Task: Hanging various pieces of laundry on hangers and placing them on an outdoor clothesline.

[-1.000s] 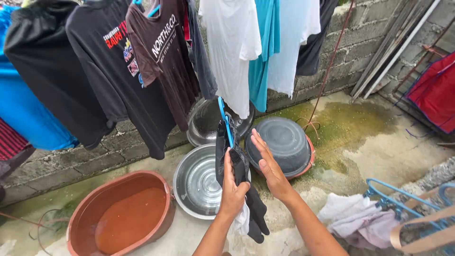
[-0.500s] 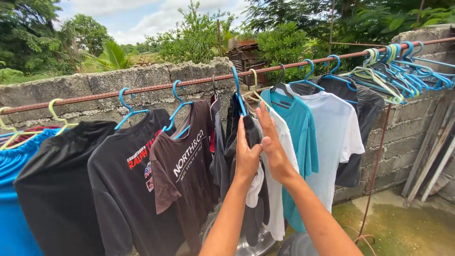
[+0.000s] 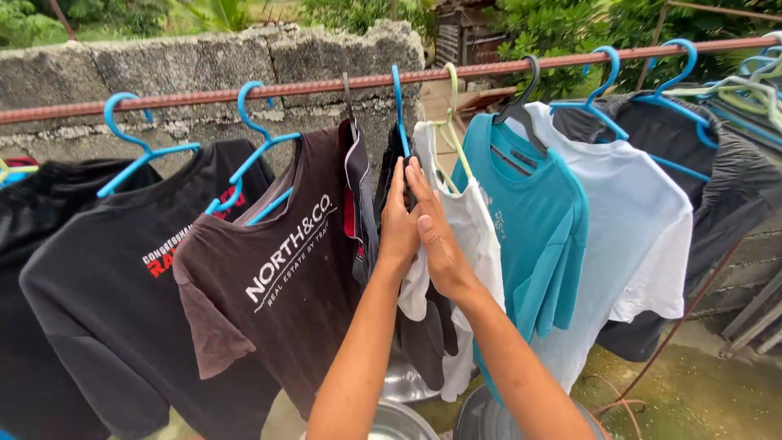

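A dark garment (image 3: 425,336) hangs on a blue hanger (image 3: 397,104) whose hook sits over the rusty metal rod (image 3: 244,90). My left hand (image 3: 397,222) is closed on the garment's top, just under the hanger's neck. Flat against that spot from the right lies my right hand (image 3: 437,240), fingers straight and pointing up. The garment hangs between a brown printed t-shirt (image 3: 277,277) on the left and a white garment (image 3: 468,224) on a pale green hanger on the right.
More shirts fill the rod: a black one (image 3: 90,310) at left, a teal one (image 3: 533,216), a white one (image 3: 639,236) and a dark one (image 3: 733,187) at right. A concrete block wall (image 3: 204,57) stands behind. Metal basins (image 3: 399,422) sit on the ground below.
Both hands have lifted the hanger with the dark garment from low over the basins up to the rod. Its hook now rests on the rod, and my view has moved closer.
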